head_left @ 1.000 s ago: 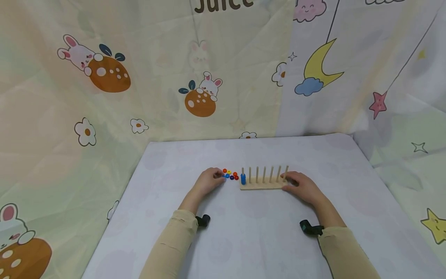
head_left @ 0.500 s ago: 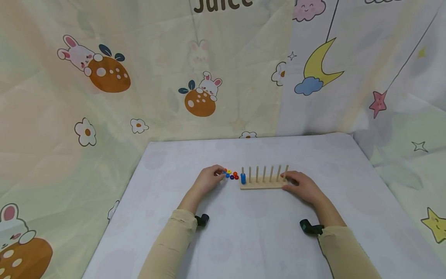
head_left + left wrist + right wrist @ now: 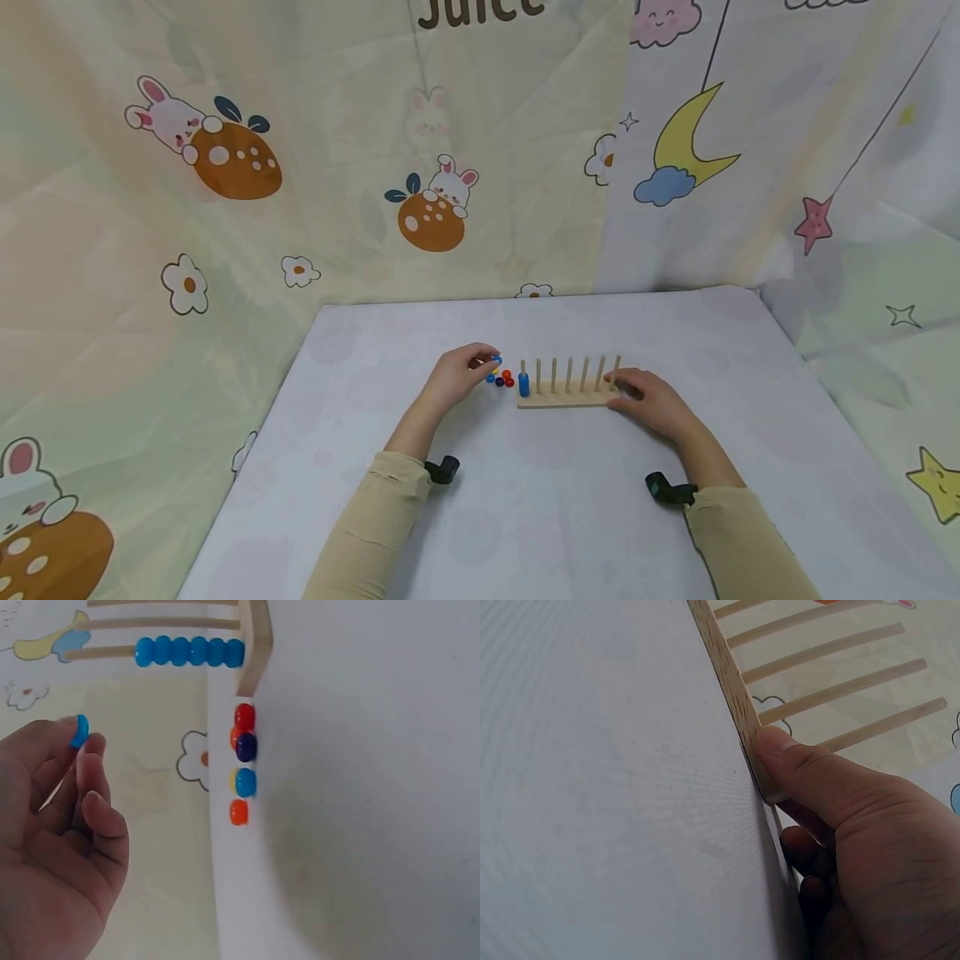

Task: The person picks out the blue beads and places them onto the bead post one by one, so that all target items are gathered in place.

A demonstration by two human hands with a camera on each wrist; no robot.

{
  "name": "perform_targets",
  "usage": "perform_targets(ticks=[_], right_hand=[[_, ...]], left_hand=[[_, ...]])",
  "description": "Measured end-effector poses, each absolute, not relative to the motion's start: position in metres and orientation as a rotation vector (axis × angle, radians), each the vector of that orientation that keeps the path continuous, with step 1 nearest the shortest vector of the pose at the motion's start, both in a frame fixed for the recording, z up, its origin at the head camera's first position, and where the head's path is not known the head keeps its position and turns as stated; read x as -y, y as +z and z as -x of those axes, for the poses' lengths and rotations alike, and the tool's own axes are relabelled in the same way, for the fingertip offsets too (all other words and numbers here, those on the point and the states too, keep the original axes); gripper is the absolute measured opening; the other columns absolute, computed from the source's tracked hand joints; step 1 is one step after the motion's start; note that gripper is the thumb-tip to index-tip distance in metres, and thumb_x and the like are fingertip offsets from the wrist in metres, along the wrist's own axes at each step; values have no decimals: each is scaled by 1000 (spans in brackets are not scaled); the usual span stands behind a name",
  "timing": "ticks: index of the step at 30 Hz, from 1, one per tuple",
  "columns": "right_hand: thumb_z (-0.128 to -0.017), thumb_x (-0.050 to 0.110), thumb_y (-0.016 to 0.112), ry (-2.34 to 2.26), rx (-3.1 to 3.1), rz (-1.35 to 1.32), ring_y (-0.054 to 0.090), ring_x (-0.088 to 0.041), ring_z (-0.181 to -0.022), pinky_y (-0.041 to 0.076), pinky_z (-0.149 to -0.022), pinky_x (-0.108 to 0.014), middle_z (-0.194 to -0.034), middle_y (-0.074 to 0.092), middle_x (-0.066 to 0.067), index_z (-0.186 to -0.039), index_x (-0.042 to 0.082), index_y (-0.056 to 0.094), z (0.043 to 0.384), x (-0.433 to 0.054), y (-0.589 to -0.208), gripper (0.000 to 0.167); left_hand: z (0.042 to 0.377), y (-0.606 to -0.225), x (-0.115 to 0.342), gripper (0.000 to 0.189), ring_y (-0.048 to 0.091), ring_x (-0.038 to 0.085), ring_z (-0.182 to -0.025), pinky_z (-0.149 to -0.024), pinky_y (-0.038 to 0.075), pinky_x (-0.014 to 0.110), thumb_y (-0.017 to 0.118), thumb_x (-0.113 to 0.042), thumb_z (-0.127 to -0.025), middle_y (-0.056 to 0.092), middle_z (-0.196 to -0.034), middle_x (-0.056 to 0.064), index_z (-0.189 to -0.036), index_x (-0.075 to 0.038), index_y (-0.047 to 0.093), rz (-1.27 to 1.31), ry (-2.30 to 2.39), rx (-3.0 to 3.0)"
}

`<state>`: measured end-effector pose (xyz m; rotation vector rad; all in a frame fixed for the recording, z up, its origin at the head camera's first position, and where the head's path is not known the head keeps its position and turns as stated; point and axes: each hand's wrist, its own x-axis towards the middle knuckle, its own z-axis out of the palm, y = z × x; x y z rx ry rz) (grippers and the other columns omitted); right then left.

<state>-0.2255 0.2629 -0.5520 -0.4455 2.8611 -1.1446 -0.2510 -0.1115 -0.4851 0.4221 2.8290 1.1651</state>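
Note:
My left hand [image 3: 459, 377] pinches a blue bead [image 3: 81, 731] between thumb and index finger, raised above the table left of the peg board. The wooden peg board [image 3: 566, 400] has a row of upright pegs. Several blue beads [image 3: 189, 652] are stacked on its leftmost peg, whose top stays bare; the other pegs carry none. My right hand [image 3: 654, 402] grips the board's right end, with the thumb [image 3: 776, 740] on the base's front edge. Between my left hand and the board lie loose beads: red [image 3: 244, 717], dark purple [image 3: 246, 747], blue [image 3: 245, 782], orange [image 3: 238, 813] and a partly hidden yellow.
A white cloth covers the table [image 3: 555, 500]. Behind it hangs a printed fabric backdrop [image 3: 510, 208] with rabbits, flowers and a moon. A small black camera [image 3: 442, 470] is worn on the left wrist, another black camera [image 3: 670, 490] on the right.
My left hand has picked up a blue bead from the loose group, lifting it and moving slightly right toward the board. The right hand stays on the board's end.

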Motion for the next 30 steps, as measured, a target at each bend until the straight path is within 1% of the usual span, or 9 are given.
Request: perform_targets(ticks=[7,13,20,25,30], right_hand=[[-88,36,74,-1130,-2864,443,51,-37,-129,38,-106,-57,-137,58,-13,-130,18,62,226,-263,-553,48],[-88,37,74,-1131,-2862,440,50,-37,-129,38,-106,-57,-137,58,-14,-130,18,62,227,-264,-554,48],[-88,37,74,-1134,-2860,439,50,-37,-129,38,-106,-58,-138,58,-14,-130,18,62,227,-264,-554,48],[-88,36,74,-1132,-2866,445,50,-37,-129,39,-105,-57,-138,58,-14,-130,17,62,226,-264,-554,48],[-88,36,74,-1125,-2874,447,50,-37,-129,39,-105,-56,-138,58,-13,-130,18,62,227,-264,-555,47]], left_hand=[[249,-475,104,29,62,12,-94,-75,55,27,63,-42,-95,69,-107,-9,-120,-27,67,-476,1222,-2801],[246,-469,95,29,62,12,-94,-76,54,28,64,-41,-96,70,-107,-11,-120,-26,68,-494,1256,-2767],[246,-466,87,30,62,11,-94,-76,54,27,64,-39,-96,70,-107,-10,-121,-24,68,-533,1263,-2743],[245,-464,83,27,64,9,-93,-74,54,27,64,-38,-96,70,-105,-10,-120,-26,67,-552,1257,-2739],[246,-465,81,27,62,9,-93,-70,54,27,63,-40,-96,69,-104,-10,-120,-28,68,-555,1252,-2721]])
